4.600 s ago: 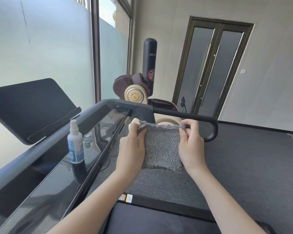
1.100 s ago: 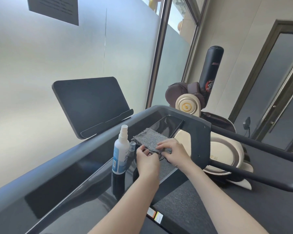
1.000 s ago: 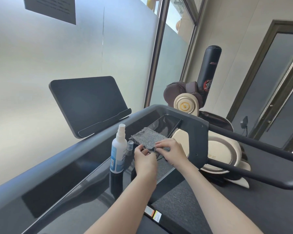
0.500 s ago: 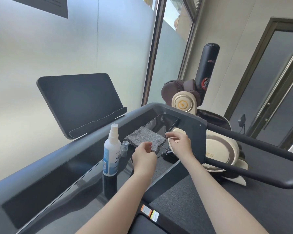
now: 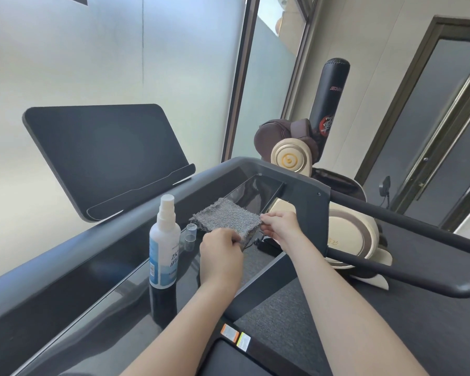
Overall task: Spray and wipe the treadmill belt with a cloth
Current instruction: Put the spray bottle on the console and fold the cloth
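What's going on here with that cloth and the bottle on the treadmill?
A person stands at the treadmill console with both hands on a grey cloth. The left hand grips its near edge and the right hand pinches its right corner, while the cloth lies spread on the glossy top. The spray bottle stands upright just left of it, untouched, with its clear cap off beside it. The treadmill belt is not yet being wiped.

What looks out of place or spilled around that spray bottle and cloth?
Nothing is spilled. The only loose bit is the small clear plastic cap, standing beside the upright white blue-labelled spray bottle on the glossy black console. The left hand and right hand pinch the fluffy grey cloth.
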Tool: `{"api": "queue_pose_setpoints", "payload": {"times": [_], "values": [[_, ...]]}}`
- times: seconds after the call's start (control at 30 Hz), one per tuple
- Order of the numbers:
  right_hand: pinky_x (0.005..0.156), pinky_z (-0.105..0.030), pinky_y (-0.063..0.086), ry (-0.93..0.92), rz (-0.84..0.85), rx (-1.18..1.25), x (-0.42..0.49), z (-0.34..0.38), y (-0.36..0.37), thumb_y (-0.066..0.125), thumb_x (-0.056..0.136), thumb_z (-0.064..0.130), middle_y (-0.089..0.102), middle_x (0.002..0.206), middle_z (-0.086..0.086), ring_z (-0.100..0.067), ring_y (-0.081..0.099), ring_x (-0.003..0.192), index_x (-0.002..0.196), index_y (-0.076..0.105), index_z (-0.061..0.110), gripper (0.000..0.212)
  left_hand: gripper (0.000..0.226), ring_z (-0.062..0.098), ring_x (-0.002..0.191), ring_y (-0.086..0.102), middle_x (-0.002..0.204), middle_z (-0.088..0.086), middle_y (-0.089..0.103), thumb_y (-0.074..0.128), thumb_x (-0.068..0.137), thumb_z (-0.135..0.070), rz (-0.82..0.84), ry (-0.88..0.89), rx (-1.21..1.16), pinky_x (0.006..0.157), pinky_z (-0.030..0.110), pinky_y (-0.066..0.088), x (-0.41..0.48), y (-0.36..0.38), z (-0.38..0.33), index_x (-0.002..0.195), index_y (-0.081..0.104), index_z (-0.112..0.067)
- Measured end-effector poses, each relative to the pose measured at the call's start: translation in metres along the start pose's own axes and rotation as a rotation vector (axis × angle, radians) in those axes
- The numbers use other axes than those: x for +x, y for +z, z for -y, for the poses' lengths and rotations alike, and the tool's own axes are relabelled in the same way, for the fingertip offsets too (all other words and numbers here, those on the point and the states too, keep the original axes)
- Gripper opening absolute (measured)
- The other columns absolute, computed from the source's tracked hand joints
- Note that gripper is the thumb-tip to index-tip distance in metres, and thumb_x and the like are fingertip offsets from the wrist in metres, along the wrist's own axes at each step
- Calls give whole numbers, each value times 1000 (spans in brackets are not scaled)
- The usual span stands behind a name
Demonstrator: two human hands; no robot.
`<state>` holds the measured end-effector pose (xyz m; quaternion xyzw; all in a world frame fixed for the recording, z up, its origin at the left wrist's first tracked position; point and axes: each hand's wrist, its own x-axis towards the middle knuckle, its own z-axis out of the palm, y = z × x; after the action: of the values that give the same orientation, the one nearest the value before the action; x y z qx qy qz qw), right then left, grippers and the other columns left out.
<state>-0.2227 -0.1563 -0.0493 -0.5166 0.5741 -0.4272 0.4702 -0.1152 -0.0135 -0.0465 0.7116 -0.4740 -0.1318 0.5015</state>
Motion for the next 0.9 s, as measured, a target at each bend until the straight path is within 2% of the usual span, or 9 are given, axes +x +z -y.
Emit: {"api": "queue_pose_setpoints", "payload": {"times": [0.2,0.3,0.37,0.47,0.53,0.6,0.67,0.77,0.9], "values": [[63,-24,54,-40,-116,-90,7,-5,5,67,85,7,64,72,-10,-15,59,61,68,61,12,19,17,27,79,61,76,9,68,57,74,4,6,30,-43,72,43,52,0,1,5,70,72,-3],[63,-27,54,-30,-61,-46,2,-7,7,66,87,14,67,83,-13,-19,62,66,76,60,13,13,18,27,81,61,76,8,68,57,74,3,22,8,-57,72,40,52,1,2,6,70,73,-5],[69,-33,54,-68,-62,-67,-7,-3,5,66,87,26,67,89,-8,-20,62,74,84,59,15,13,18,26,84,60,75,6,69,59,74,1,20,22,-45,74,38,50,1,2,7,70,74,-8],[90,-30,45,-483,-104,-361,-21,0,1,60,90,27,63,106,4,-12,56,100,102,66,18,15,13,22,94,53,81,5,69,64,79,-8,38,30,-28,78,31,42,-2,-2,7,76,76,-12],[105,-25,31,-626,142,-502,-26,-3,2,51,96,28,54,129,14,-2,40,125,123,62,22,29,11,21,97,50,87,4,70,65,83,-15,52,55,9,78,28,37,-3,-4,6,83,76,-12],[116,-33,16,-569,367,-667,-24,-8,4,39,101,33,36,147,17,-2,17,141,137,49,26,38,13,22,99,50,90,3,70,64,85,-19,63,81,45,78,26,35,-4,-5,6,87,76,-13],[119,-44,6,-522,417,-810,-20,-5,5,31,102,37,26,153,14,-8,5,146,141,42,29,41,15,24,99,50,91,4,71,63,85,-21,75,65,57,80,28,36,-4,-6,5,87,77,-13],[118,-48,4,-486,404,-812,-22,9,7,30,102,40,22,156,11,-14,1,147,141,41,32,42,19,27,101,51,94,4,71,59,87,-22,91,46,71,85,33,41,-5,-7,3,89,76,-14],[117,-49,15,-454,359,-650,-34,21,4,45,97,39,27,155,7,-18,10,146,139,43,35,42,27,23,110,53,112,1,68,59,88,-21,139,48,6,94,33,41,-13,-13,-4,112,70,-16]]}}
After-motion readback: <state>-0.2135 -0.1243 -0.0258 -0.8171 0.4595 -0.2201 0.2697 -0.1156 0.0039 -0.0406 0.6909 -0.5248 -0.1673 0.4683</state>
